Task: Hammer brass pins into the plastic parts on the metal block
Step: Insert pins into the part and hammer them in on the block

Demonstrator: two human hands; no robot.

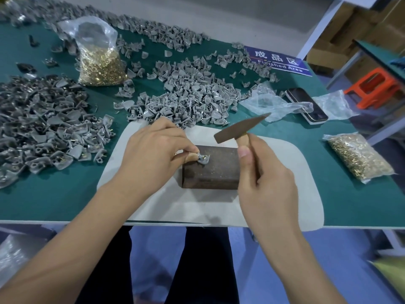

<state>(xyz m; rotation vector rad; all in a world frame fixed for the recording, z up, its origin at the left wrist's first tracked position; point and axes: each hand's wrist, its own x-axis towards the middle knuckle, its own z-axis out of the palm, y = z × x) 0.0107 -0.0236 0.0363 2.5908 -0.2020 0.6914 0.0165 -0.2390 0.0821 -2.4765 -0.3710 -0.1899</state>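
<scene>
Hammer (pixel 237 129) poised above the block (pixel 213 166), its head raised and tilted toward the far side, the right hand (pixel 266 183) wrapped round the wooden handle close under the head, thumb laid along the shaft. The left hand (pixel 153 154) pinched a grey part (pixel 203 159) by its near end and held it flat on the block's top left corner, with a brass pin (pixel 202 158) sitting in the part's eyelet; how deep the pin stood could not be told. The block rested on a grey mat (pixel 285 172) on the green bench (pixel 54 194).

As I judged it, the step was the strike itself. Doing it well called for a short, square tap from the wrist, the face meeting the pin flat so it drove straight rather than bending. The choked-up hold suited that sort of control. The left fingertips lay just beside the pin, so the blow needed to be light and centred, and the part had to stay seated flat on the metal, not overhanging the edge.

Loose parts (pixel 188 95) lay heaped beyond the mat, another pile (pixel 43 128) lay to the left, and bags of pins (pixel 100 64) stood near.
</scene>
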